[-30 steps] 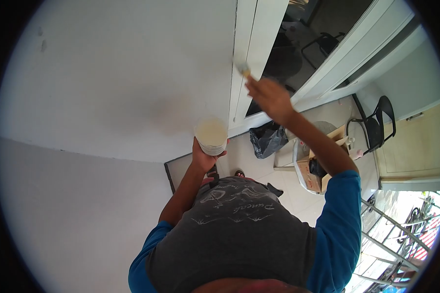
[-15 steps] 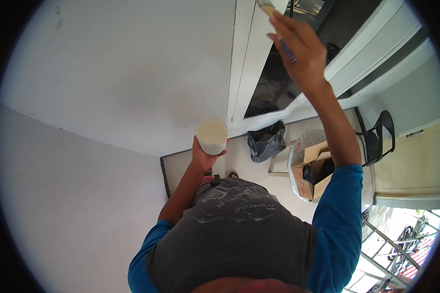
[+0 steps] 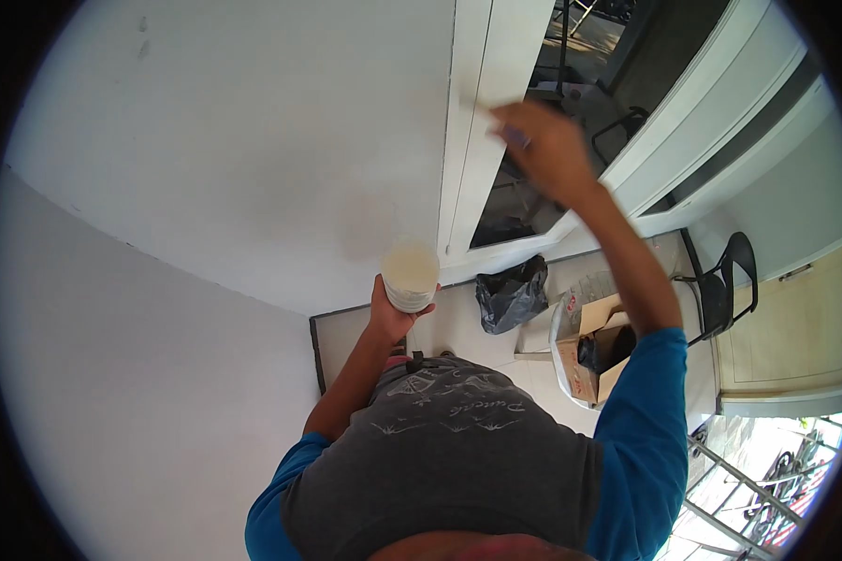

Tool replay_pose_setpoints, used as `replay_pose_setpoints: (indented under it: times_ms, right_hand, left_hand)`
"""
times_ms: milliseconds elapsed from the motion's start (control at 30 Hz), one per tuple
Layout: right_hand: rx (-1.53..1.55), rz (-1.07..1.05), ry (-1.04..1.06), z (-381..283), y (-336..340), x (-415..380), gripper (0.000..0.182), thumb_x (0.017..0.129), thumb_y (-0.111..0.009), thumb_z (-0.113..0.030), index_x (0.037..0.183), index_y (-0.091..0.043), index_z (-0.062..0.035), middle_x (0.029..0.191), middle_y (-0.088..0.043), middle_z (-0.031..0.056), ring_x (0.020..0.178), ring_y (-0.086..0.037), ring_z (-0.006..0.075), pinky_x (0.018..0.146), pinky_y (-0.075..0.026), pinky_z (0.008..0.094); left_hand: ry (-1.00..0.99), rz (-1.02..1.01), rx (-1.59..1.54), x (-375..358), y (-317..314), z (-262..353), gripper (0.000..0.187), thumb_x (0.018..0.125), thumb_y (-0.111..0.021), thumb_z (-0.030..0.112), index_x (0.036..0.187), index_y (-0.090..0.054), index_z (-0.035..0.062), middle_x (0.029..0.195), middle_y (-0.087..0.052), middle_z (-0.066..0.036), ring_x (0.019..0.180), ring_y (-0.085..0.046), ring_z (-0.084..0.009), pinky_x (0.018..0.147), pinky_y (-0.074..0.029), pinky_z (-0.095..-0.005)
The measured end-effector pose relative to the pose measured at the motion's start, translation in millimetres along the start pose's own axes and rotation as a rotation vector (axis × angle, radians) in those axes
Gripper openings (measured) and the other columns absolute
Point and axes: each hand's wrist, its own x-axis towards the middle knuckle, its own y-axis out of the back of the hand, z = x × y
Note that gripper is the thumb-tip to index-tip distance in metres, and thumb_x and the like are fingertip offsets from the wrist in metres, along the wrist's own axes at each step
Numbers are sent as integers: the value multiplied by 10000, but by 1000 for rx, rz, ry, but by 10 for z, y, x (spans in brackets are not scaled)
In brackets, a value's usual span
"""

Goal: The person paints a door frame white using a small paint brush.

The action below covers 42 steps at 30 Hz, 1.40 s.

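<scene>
My left hand (image 3: 395, 313) is wrapped round a white tub (image 3: 410, 297) held upright in front of my waist. Pale, cream-coloured paint (image 3: 412, 265) shows at its top. Higher up and to the right, my right hand (image 3: 550, 154) grips a paintbrush (image 3: 482, 105), blurred by motion. A purple patch on the handle shows between the fingers. The bristles point left and overlap the white door frame (image 3: 468, 122) in this view, close to where it meets the pale wall (image 3: 299, 122).
Dark glass panes (image 3: 580, 112) stand behind my right hand. On the floor sits a black plastic bag (image 3: 513, 297), with an open cardboard box (image 3: 585, 351) on a white stool or table near it. A black chair (image 3: 732, 280) stands farther right, beside a metal railing (image 3: 748, 486).
My right hand has come down and to the left with the paintbrush, whose tip now lies over the door frame's edge. The tub stays in my left hand; the view has shifted slightly.
</scene>
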Motion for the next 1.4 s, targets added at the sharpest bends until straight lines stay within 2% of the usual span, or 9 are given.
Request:
replay_pose_setpoints:
  times_ms: [200, 267, 400, 533, 700, 833, 933, 1000, 1400]
  right_hand:
    - [-261, 482, 324, 50, 766, 676, 274, 813, -728, -152, 1083, -698, -118, 978, -691, 58, 830, -659, 249, 664, -543, 320]
    - [-283, 339, 296, -11, 497, 494, 325, 777, -729, -34, 1094, -692, -95, 1144, -679, 75, 923, -670, 275, 749, -562, 340]
    - [-149, 62, 285, 55, -411, -437, 327, 810, -687, -92, 1131, -651, -42, 1098, -684, 87, 783, -645, 225, 684, -535, 341]
    - [-68, -462, -7, 29, -887, -939, 262, 832, -698, -170, 1074, -669, -76, 1049, -682, 59, 905, -646, 227, 772, -531, 351]
    - [-14, -184, -78, 72, -35, 94, 216, 880, -676, -226, 1063, -685, -112, 993, -687, 83, 901, -660, 272, 790, -522, 356]
    - [-202, 310, 257, -17, 770, 865, 200, 878, -676, -274, 1001, -706, -119, 918, -705, 68, 625, -632, 264, 652, -525, 332]
    - [-101, 491, 298, -340, 976, 1035, 188, 912, -680, -234, 1059, -712, -123, 1009, -710, 126, 778, -699, 234, 662, -577, 343]
    - [-391, 506, 455, 33, 593, 818, 201, 856, -689, -219, 1015, -705, -98, 1014, -706, 75, 642, -631, 232, 629, -523, 317]
    - [-87, -341, 35, 67, -1086, -822, 294, 822, -709, -188, 1088, -669, -71, 1015, -680, 51, 839, -635, 234, 712, -530, 340]
  left_hand:
    - [39, 1, 13, 58, -61, -54, 668, 950, -290, 604, 1322, -494, 89, 1208, -598, -209, 1083, -622, -351, 696, -610, -478]
    - [51, -1, 19, 65, -107, -58, 668, 950, -287, 605, 1322, -495, 90, 1208, -598, -210, 1084, -623, -350, 694, -610, -475]
    - [46, 0, 30, 63, -137, -32, 647, 947, -287, 588, 1334, -497, 114, 1221, -611, -165, 1085, -629, -350, 688, -603, -479]
    - [40, 24, 44, 38, -71, -4, 629, 945, -284, 570, 1346, -497, 134, 1244, -616, -116, 1088, -633, -355, 682, -599, -485]
    - [29, 6, 14, 38, -93, 7, 625, 945, -281, 558, 1343, -499, 129, 1239, -619, -115, 1091, -631, -355, 687, -599, -486]
    - [7, 8, 4, 52, -179, -8, 653, 955, -285, 590, 1306, -505, 85, 1192, -604, -208, 1078, -626, -344, 682, -606, -458]
    - [25, -5, 15, 89, -124, -15, 620, 947, -278, 550, 1345, -498, 128, 1241, -618, -113, 1090, -632, -354, 698, -598, -489]
    - [28, 6, 11, 85, -105, -26, 619, 947, -278, 550, 1342, -500, 129, 1236, -621, -114, 1090, -633, -352, 693, -597, -487]
    - [2, 28, 15, -37, -64, 4, 621, 943, -277, 554, 1333, -504, 128, 1211, -633, -117, 1074, -639, -342, 680, -594, -482]
